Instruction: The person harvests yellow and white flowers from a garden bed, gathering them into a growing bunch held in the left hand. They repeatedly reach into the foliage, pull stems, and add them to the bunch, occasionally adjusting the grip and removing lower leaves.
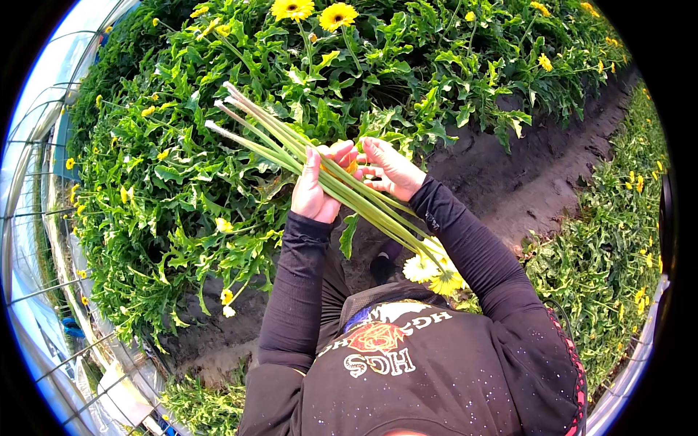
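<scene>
My left hand [319,188] is shut around a bunch of long green gerbera stems [365,201], thumb on the near side. The pale stem ends point to the upper left. At the lower right end, yellow gerbera heads [428,268] hang beside my right forearm. Close to the fingers of my left hand, a thin orange band [350,166] shows at the stems. My right hand [390,169] is just right of it, behind the stems, with its fingers bent towards the band. Whether those fingers grip the band is not clear.
Leafy gerbera plants [218,180] with yellow flowers fill the bed in front and to the left. A bare soil path [523,191] runs between this bed and another planted row [600,294] at the right. Wire mesh and plastic sheeting [32,261] stand at the far left.
</scene>
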Demonstrator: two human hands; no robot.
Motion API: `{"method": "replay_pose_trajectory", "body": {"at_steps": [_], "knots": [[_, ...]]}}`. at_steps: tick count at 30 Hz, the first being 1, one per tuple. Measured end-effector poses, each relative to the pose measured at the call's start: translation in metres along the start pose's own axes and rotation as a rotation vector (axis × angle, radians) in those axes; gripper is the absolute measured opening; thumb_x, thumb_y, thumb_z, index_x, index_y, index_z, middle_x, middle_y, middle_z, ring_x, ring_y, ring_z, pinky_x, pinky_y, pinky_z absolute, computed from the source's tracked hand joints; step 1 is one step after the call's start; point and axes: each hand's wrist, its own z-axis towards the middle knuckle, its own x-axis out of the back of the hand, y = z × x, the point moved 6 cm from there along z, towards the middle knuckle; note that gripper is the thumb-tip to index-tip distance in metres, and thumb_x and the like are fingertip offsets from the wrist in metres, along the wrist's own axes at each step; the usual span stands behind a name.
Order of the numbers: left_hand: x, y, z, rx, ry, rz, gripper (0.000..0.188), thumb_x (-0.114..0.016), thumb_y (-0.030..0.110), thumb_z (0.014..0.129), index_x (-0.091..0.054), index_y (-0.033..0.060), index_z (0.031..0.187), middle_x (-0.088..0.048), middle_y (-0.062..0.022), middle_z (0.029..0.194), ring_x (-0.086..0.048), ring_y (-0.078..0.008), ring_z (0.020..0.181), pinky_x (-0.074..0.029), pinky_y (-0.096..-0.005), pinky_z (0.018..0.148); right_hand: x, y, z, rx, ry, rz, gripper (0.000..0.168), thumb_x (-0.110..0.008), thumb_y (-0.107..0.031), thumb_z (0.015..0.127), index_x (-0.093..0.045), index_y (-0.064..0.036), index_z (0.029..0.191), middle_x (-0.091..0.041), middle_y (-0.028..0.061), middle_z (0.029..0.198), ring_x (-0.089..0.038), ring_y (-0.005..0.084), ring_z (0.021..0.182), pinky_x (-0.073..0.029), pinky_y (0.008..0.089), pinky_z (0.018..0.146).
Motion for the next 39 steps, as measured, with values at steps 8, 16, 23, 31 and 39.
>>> {"method": "replay_pose_trajectory", "body": {"at_steps": [8, 16, 23, 31, 39], "knots": [[0.042, 0.007, 0.018, 0.026, 0.162, -0.117, 0.026, -0.04, 0.036, 0.084, -0.048, 0.0107, 0.083, -0.053, -0.0098, 0.1, -0.048, -0.0212, 0.095, -0.042, -0.0401, 0.077, 0.011, -0.01, 0.035, 0.012, -0.064, 0.283, 0.016, -0.047, -0.027, 0.083, -0.049, -0.012, 0.078, -0.044, -0.0066, 0.062, -0.042, 0.0033, 0.054, -0.039, 0.0171, 0.052], [0.045, 0.014, 0.033, -0.022, 0.086, -0.183, 0.024, -0.04, 0.033, 0.085, -0.044, 0.0101, 0.08, -0.044, -0.0014, 0.071, -0.047, -0.0178, 0.08, -0.043, -0.0313, 0.07, 0.029, -0.041, 0.034, 0.217, 0.084, -0.495, 0.018, -0.055, -0.026, 0.078, -0.056, -0.008, 0.081, -0.055, -0.0031, 0.071, -0.05, 0.0051, 0.063, -0.041, 0.02, 0.06], [0.036, 0.028, 0.035, -0.079, 0.025, -0.147, 0.024, -0.04, 0.033, 0.085, -0.043, 0.0097, 0.079, -0.045, -0.0023, 0.072, -0.047, -0.017, 0.075, -0.043, -0.0306, 0.066, 0.028, -0.091, 0.019, 0.5, 0.022, -0.226, 0.015, -0.054, -0.021, 0.079, -0.054, -0.007, 0.084, -0.056, -0.0014, 0.078, -0.052, 0.0057, 0.07, -0.042, 0.019, 0.064], [0.011, 0.014, 0.031, -0.02, -0.015, -0.108, 0.024, -0.04, 0.034, 0.085, -0.041, 0.0103, 0.08, -0.042, 0.0, 0.071, -0.044, -0.0147, 0.072, -0.04, -0.029, 0.066, 0.018, -0.065, 0.021, 0.25, 0.018, -0.303, 0.023, -0.052, -0.025, 0.081, -0.051, -0.007, 0.096, -0.056, 0.0, 0.089, -0.051, 0.0075, 0.082, -0.041, 0.0216, 0.07], [0.002, 0.012, 0.033, -0.029, -0.099, -0.132, 0.025, -0.044, 0.034, 0.083, -0.044, 0.0094, 0.08, -0.046, -0.0013, 0.073, -0.047, -0.0143, 0.073, -0.04, -0.0294, 0.067, -0.002, -0.036, 0.032, 0.218, -0.181, -0.382, 0.018, -0.055, -0.023, 0.079, -0.056, -0.006, 0.085, -0.058, -0.0004, 0.08, -0.054, 0.0055, 0.071, -0.042, 0.0191, 0.064]]}}
